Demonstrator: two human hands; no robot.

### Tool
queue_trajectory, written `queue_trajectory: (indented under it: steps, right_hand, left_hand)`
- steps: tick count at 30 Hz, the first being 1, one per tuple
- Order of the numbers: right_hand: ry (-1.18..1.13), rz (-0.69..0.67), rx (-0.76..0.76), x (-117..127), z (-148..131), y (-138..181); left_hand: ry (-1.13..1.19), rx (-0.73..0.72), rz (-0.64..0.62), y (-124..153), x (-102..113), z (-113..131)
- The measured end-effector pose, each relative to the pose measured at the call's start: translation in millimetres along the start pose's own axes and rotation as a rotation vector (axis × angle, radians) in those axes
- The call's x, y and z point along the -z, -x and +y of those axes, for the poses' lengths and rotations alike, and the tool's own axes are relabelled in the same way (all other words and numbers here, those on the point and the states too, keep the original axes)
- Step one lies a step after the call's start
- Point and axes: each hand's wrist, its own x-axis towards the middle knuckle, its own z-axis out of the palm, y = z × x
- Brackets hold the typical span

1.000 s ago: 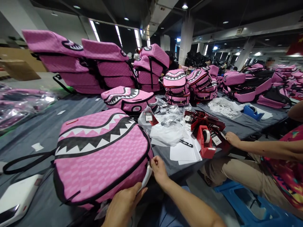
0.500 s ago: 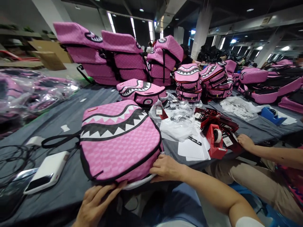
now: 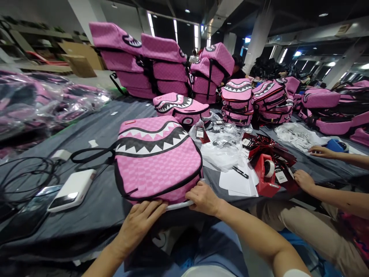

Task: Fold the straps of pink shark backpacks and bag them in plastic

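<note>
A pink checkered backpack [image 3: 161,165] with a black-and-white shark-tooth pattern lies front side up at the table's near edge. My left hand [image 3: 144,221] is at its near bottom edge, fingers close together over the rim and thumb hidden. At the near right corner, my right hand [image 3: 204,198] is closed in a pinch on the backpack's edge. A pale strip [image 3: 180,206] runs along that edge between both hands; what it is I cannot make out. The backpack's black strap [image 3: 90,154] trails to the left.
Left of the backpack lie a white power bank [image 3: 73,190] and black cables [image 3: 27,179]. A red tape dispenser [image 3: 266,179], a black pen [image 3: 240,172] and clear plastic bags [image 3: 221,150] lie to the right. Another person's hands [image 3: 304,181] are at far right. Stacked pink backpacks [image 3: 170,77] stand behind.
The view has shifted left, so things appear further right. My left hand has moved up against the backpack's near edge. Another person's second hand now shows at the right.
</note>
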Motion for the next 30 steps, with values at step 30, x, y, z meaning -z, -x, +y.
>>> queue_trajectory:
  steps: [30]
  right_hand:
    - [-0.337,0.404,-0.428,59,-9,70]
  left_hand:
    - [1.019,0.731,-0.715,-96,-15,42]
